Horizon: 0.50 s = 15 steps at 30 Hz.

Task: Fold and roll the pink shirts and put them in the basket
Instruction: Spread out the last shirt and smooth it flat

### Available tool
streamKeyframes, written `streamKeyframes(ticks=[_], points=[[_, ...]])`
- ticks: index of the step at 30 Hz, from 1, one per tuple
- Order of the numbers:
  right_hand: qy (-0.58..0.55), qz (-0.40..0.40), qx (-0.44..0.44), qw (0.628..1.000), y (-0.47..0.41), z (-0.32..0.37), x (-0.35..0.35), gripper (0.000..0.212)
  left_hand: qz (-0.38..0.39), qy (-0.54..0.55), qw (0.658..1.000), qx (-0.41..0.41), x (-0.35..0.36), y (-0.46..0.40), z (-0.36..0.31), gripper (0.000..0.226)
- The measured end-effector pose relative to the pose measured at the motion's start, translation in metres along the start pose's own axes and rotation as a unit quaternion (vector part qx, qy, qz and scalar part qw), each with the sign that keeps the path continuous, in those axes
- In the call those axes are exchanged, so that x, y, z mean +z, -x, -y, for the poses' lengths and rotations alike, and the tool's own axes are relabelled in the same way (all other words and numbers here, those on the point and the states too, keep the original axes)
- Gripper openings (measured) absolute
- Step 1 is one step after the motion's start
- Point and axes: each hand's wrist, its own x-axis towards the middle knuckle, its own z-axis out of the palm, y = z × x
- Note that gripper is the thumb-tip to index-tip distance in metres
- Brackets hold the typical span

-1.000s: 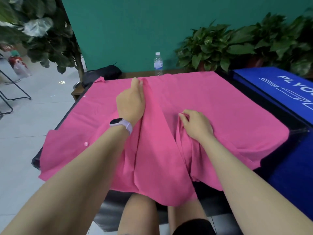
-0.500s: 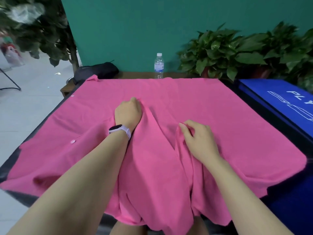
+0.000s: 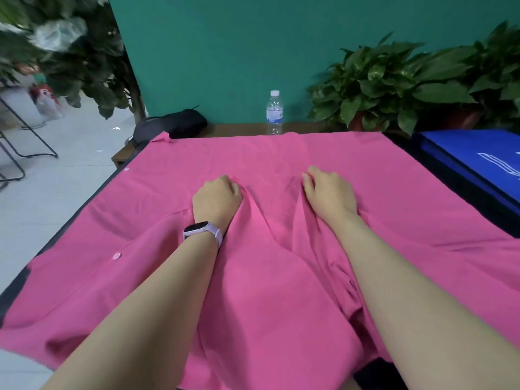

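The left hand [image 3: 218,199] rests knuckles-up on the shirt [image 3: 281,277], fingers curled under with a ridge of pink cloth bunched against them — its grip looks closed on that fold, though the fingertips are hidden. The right hand [image 3: 329,195] lies beside it, a little apart, fingers bent and pinching another raised pleat at its inner edge. Between the two grips the cloth is gathered into a loose trough that runs back toward the person.

The shirt is spread wide over the tabletop [image 3: 17,285], its near hem hanging off the front edge, buttons showing along the left side. By the look of it the task is near its start — the cloth is only being gathered toward the middle, no neat fold is made, nothing is rolled, and no basket is in view.
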Motion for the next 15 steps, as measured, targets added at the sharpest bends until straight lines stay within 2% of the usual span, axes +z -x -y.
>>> streamKeyframes(ticks=[2,7,11,15], points=[[-0.014,-0.014,-0.015,1.000,0.004,-0.002,0.003,0.024,-0.002,-0.006,1.000,-0.001,0.001,0.000,0.001,0.025],[-0.004,0.008,-0.027,1.000,0.014,0.000,-0.005,0.025,0.001,-0.011,1.000,-0.010,-0.008,0.010,-0.001,0.024],[-0.004,0.023,-0.014,1.000,0.024,0.003,-0.010,0.025,-0.006,-0.049,0.999,-0.004,-0.021,0.027,-0.003,0.020],[0.001,0.039,-0.008,0.999,0.044,0.007,-0.020,0.025,-0.005,-0.052,0.998,-0.026,-0.034,0.052,0.001,0.025]])
